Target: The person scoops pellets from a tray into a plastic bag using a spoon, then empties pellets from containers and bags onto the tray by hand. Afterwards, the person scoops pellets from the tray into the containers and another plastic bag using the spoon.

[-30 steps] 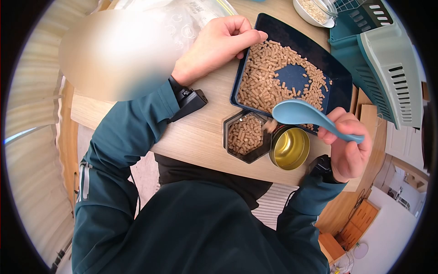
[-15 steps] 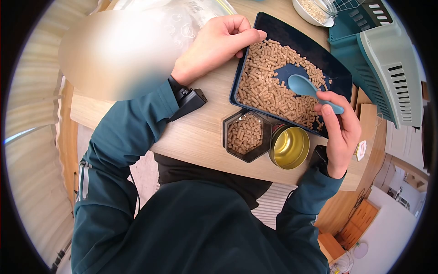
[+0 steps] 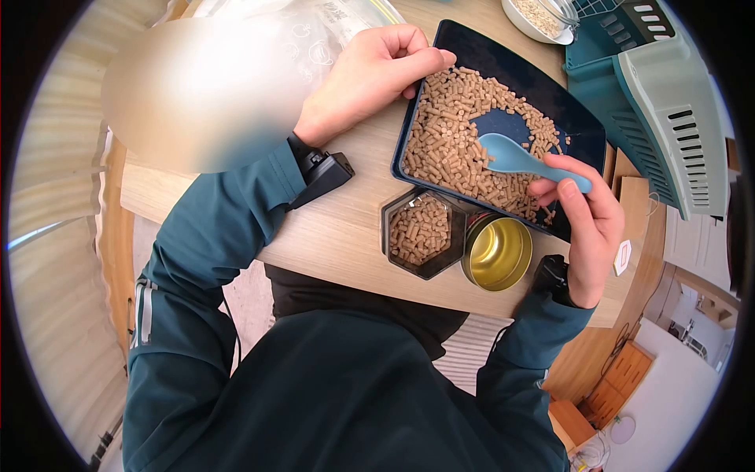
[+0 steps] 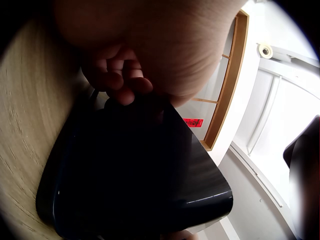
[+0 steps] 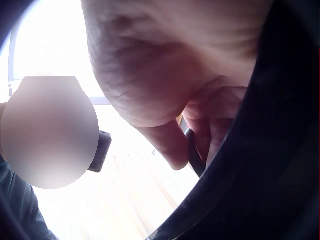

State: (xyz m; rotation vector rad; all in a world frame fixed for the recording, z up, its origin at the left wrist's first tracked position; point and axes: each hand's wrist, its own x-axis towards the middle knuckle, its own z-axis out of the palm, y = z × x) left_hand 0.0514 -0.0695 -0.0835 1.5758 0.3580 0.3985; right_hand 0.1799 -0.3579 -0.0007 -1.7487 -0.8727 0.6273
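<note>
Head view: the left hand [image 3: 373, 75] pinches the rim of a navy tray [image 3: 562, 90] at about the tray's ten o'clock, thumb on top and the other fingers curled. Brown cylindrical pellets [image 3: 444, 138] cover much of the tray's floor, with a bare patch just above its middle. Reaching in from between four and five o'clock, the right hand [image 3: 588, 224] grips the handle of a blue spoon [image 3: 515, 160], whose bowl lies among the pellets, handle pointing to four o'clock.

Just beside the tray, at seven o'clock, a hexagonal container [image 3: 454, 236] holds more pellets; a round gold-lined tin [image 3: 497, 253] stands next to it, at six. A white bowl [image 3: 535, 33] of pale flakes sits near one o'clock, and a teal-and-grey pet carrier [image 3: 676, 118] towards three. All this rests on a wooden table [image 3: 330, 228].
</note>
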